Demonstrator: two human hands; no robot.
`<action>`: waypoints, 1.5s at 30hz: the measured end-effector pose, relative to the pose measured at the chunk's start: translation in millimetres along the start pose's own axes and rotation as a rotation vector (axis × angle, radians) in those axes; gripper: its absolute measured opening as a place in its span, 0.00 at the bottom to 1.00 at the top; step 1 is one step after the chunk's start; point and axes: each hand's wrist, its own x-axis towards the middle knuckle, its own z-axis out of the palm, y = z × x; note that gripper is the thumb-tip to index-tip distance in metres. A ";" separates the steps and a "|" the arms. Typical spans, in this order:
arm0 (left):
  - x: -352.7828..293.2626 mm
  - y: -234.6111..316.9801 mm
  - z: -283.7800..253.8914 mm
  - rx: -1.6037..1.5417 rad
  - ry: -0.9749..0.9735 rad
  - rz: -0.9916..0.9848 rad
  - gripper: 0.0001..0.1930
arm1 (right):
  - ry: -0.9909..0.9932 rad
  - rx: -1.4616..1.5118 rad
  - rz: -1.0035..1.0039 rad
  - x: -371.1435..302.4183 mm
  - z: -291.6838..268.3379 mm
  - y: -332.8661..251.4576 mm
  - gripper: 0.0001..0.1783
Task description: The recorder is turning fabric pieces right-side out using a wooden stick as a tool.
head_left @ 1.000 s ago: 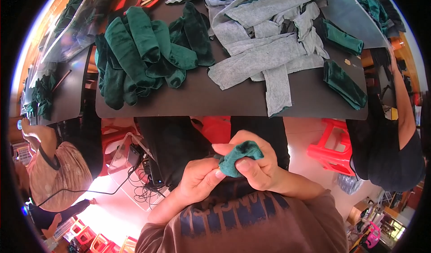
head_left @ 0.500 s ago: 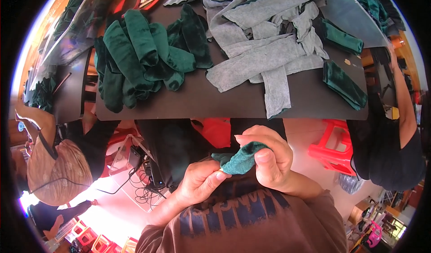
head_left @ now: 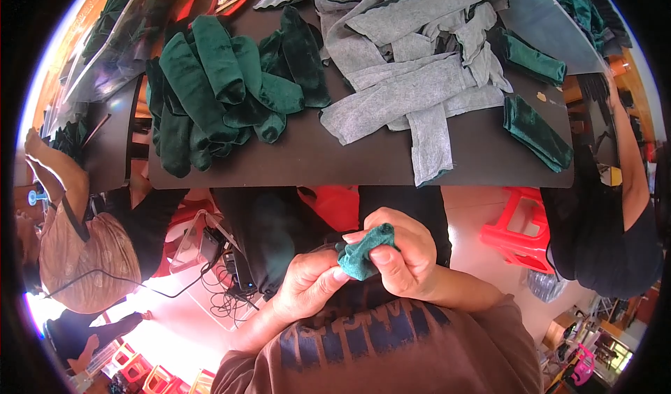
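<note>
The person seated in front of me works a small piece of green cloth (head_left: 365,256) with bare hands, holding it up before the chest, just short of the near edge of the dark tabletop (head_left: 293,169). The left hand (head_left: 309,280) pinches one end of it between thumb and fingers. The right hand (head_left: 407,256) is wrapped about the other end, its thumb pressed on the front of the cloth — so both have hold of the same bunched piece, close beside each other.

On the tabletop, over to the left, lies a heap of plush green tubes (head_left: 203,90) with rounded ends, piled across one another. To the right of them is a larger, looser heap of grey strips (head_left: 402,90), with green showing along some edges; one strip hangs down toward the near edge. Farther right, two folded green bundles (head_left: 537,134) lie apart from each other. A red tray (head_left: 241,4) with small things in it stands at the far left.

A red plastic stool (head_left: 516,232) stands on the floor to the right. Black cables (head_left: 222,282) lie tangled on the other side. Two other people sit nearby — a co-worker in tan (head_left: 91,261) on the left, a co-worker in black (head_left: 604,251) on the right.
</note>
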 end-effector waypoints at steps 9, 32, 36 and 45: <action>-0.7 2.2 -1.3 0.119 0.021 0.045 0.11 | 0.031 0.129 0.138 -2.9 -0.1 -2.7 0.17; -4.4 7.7 -0.5 0.014 -0.094 -0.144 0.13 | 0.066 0.160 0.122 -3.5 -12.9 -8.3 0.15; -6.4 5.1 0.2 0.050 -0.075 -0.154 0.13 | 0.057 0.067 0.084 0.5 -16.1 -11.3 0.13; -7.4 1.2 3.7 0.052 -0.041 -0.048 0.14 | 0.030 0.084 0.065 -3.3 -5.6 -9.7 0.15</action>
